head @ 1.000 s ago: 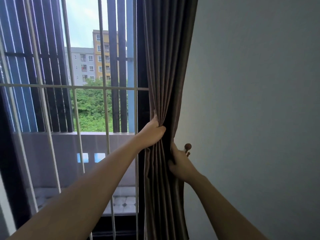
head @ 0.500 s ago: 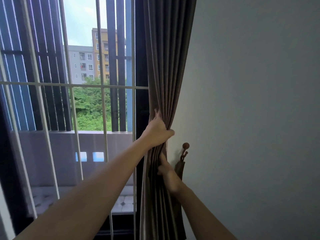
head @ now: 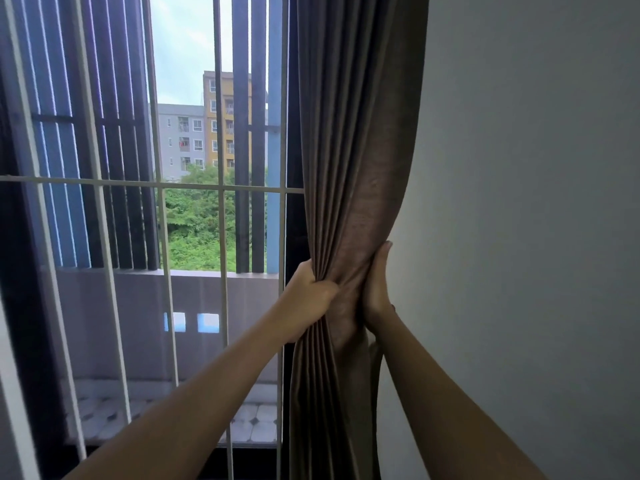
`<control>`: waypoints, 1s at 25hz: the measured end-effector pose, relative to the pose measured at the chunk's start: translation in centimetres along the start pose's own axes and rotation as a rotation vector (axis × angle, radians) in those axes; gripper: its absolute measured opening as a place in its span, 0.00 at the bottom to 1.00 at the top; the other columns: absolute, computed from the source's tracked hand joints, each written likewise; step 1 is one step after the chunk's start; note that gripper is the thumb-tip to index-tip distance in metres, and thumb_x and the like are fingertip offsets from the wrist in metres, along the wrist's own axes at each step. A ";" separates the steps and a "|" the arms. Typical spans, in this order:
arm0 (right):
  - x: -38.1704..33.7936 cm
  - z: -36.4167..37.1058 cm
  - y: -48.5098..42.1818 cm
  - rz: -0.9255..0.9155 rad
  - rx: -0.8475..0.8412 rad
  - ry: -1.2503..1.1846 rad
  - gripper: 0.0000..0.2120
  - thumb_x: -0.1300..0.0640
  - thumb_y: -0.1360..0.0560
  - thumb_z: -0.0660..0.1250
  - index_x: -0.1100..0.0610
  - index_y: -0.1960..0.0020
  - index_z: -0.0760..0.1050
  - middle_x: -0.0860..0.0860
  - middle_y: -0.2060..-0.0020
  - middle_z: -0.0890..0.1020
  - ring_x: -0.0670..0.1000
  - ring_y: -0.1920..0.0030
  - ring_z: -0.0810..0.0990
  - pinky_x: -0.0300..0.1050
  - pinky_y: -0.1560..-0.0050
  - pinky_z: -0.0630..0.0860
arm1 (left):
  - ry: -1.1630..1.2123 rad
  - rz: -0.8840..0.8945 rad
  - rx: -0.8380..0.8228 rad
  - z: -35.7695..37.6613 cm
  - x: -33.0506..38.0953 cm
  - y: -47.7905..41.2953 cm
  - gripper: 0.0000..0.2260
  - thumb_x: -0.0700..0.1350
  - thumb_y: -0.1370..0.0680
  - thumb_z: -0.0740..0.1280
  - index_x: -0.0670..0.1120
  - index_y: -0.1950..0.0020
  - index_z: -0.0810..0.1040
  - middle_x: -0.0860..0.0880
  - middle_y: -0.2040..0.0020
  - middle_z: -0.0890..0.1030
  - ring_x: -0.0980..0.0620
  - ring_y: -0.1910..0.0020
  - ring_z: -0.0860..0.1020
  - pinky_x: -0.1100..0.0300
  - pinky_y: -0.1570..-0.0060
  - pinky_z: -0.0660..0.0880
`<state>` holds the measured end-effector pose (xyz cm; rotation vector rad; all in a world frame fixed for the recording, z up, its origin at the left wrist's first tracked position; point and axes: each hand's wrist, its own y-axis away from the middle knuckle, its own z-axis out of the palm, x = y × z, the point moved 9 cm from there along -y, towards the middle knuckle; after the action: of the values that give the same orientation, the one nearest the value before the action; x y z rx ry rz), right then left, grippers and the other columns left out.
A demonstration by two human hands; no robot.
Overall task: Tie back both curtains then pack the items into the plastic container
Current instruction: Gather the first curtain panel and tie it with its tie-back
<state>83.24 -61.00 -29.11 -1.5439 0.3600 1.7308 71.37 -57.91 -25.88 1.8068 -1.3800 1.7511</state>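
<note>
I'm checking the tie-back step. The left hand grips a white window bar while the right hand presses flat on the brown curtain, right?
Not quite. The left hand grips the gathered brown curtain itself, fingers curled into its folds, not a bar. The rest stands: the right hand presses on the curtain's other side with straight fingers. The head view shows both.

Curtain [head: 353, 168] – taupe-brown, plain, slight sheen. Wall [head: 536, 202] at right pale grey-white. Window bars [head: 221, 237] white. Outside: one bldg [head: 225, 109] orange-yellow, another [head: 180, 140] grey; trees [head: 197, 223] green. Balcony tiles [head: 252, 424], lower centre – whitish, maybe w/ dark diamond insets.
</note>
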 end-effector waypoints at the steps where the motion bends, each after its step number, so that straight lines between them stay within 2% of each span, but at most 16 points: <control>1: 0.0 -0.2 0.0 0.001 0.007 -0.004 0.38 0.31 0.26 0.41 0.55 0.28 0.63 0.55 0.34 0.73 0.54 0.36 0.73 0.53 0.32 0.69 | 0.033 -0.022 0.017 -0.5 -0.1 0.0 0.12 0.27 0.28 0.56 0.42 0.61 0.73 0.42 0.63 0.76 0.45 0.63 0.76 0.55 0.60 0.74; 5: 0.1 -0.2 0.3 -0.006 -0.001 0.031 0.52 0.19 0.40 0.49 0.51 0.26 0.61 0.53 0.30 0.70 0.54 0.31 0.69 0.57 0.28 0.63 | 0.047 -0.028 0.005 -0.9 -0.6 -0.6 0.17 0.25 0.29 0.55 0.45 0.62 0.74 0.48 0.65 0.76 0.50 0.63 0.76 0.61 0.65 0.74; 7: -0.1 -0.8 0.4 0.002 0.026 0.071 0.55 0.16 0.43 0.47 0.48 0.26 0.60 0.52 0.30 0.70 0.54 0.31 0.69 0.59 0.27 0.60 | 0.014 -0.011 -0.001 -0.9 -0.7 -1.0 0.16 0.26 0.28 0.56 0.44 0.56 0.76 0.48 0.62 0.78 0.49 0.59 0.78 0.59 0.61 0.76; 8: -0.5 -1.2 0.5 0.006 0.049 0.097 0.52 0.17 0.40 0.45 0.48 0.26 0.60 0.52 0.31 0.71 0.53 0.32 0.69 0.59 0.27 0.60 | -0.026 0.009 -0.013 -0.6 -0.7 -1.3 0.16 0.28 0.28 0.56 0.44 0.50 0.76 0.49 0.58 0.79 0.48 0.55 0.79 0.56 0.56 0.77; 10: -1.5 -1.6 0.7 -0.021 0.044 0.108 0.42 0.26 0.29 0.40 0.51 0.27 0.61 0.52 0.34 0.73 0.53 0.34 0.72 0.55 0.29 0.64 | -0.080 0.019 -0.028 -0.3 -0.8 -1.8 0.19 0.31 0.27 0.57 0.46 0.40 0.72 0.49 0.52 0.79 0.47 0.49 0.78 0.50 0.47 0.77; 13: -2.0 -2.3 0.5 -0.070 -0.012 0.096 0.34 0.35 0.23 0.38 0.53 0.29 0.64 0.54 0.37 0.75 0.51 0.39 0.75 0.49 0.33 0.69 | -0.050 -0.005 -0.075 0.6 -1.0 -2.1 0.22 0.33 0.29 0.59 0.46 0.36 0.71 0.46 0.47 0.79 0.46 0.46 0.78 0.45 0.42 0.75; 15: -2.2 -2.4 0.8 -0.067 -0.003 0.089 0.34 0.35 0.23 0.38 0.53 0.28 0.63 0.53 0.36 0.74 0.51 0.39 0.75 0.49 0.34 0.69 | -0.073 -0.008 -0.082 0.9 -0.9 -2.2 0.23 0.34 0.29 0.59 0.47 0.34 0.69 0.47 0.45 0.79 0.47 0.45 0.77 0.47 0.42 0.75; 17: -2.0 -2.3 0.9 -0.051 0.030 0.181 0.35 0.34 0.24 0.37 0.52 0.27 0.61 0.53 0.33 0.71 0.53 0.35 0.72 0.51 0.30 0.66 | -0.154 0.008 -0.079 0.8 -0.7 -2.3 0.23 0.35 0.26 0.59 0.47 0.31 0.65 0.50 0.43 0.76 0.51 0.46 0.76 0.55 0.45 0.75; 19: -2.4 -2.1 1.0 -0.062 0.051 0.275 0.36 0.34 0.24 0.37 0.53 0.27 0.61 0.53 0.32 0.71 0.53 0.33 0.71 0.52 0.28 0.63 | -0.368 0.002 -0.080 0.2 -0.5 -2.8 0.22 0.41 0.25 0.59 0.47 0.31 0.62 0.49 0.40 0.73 0.49 0.44 0.74 0.57 0.47 0.73; 21: -2.7 -2.5 0.9 -0.087 0.057 0.285 0.35 0.35 0.24 0.36 0.53 0.27 0.61 0.50 0.34 0.71 0.49 0.35 0.70 0.48 0.29 0.62 | -0.605 -0.095 -0.120 -0.4 -0.7 -2.8 0.20 0.48 0.24 0.59 0.43 0.34 0.65 0.45 0.40 0.72 0.43 0.42 0.75 0.52 0.47 0.75; 23: -2.2 -3.3 0.6 -0.086 0.068 0.284 0.34 0.36 0.23 0.35 0.52 0.26 0.58 0.47 0.37 0.69 0.47 0.35 0.68 0.45 0.31 0.60 | -0.609 -0.197 -0.169 -0.7 -1.0 -2.3 0.16 0.49 0.23 0.61 0.39 0.42 0.71 0.41 0.45 0.76 0.43 0.49 0.79 0.52 0.54 0.80; 25: -0.6 -3.7 1.1 -0.061 0.130 0.302 0.35 0.31 0.25 0.38 0.48 0.28 0.62 0.46 0.35 0.71 0.50 0.33 0.69 0.49 0.29 0.60 | -0.512 -0.219 -0.157 -0.6 -0.9 -1.3 0.11 0.46 0.23 0.63 0.38 0.48 0.74 0.40 0.49 0.78 0.44 0.57 0.82 0.56 0.61 0.82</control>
<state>85.08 -64.42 -29.66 -1.7036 0.5594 1.4000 72.19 -56.43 -25.98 2.3086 -1.3715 1.0807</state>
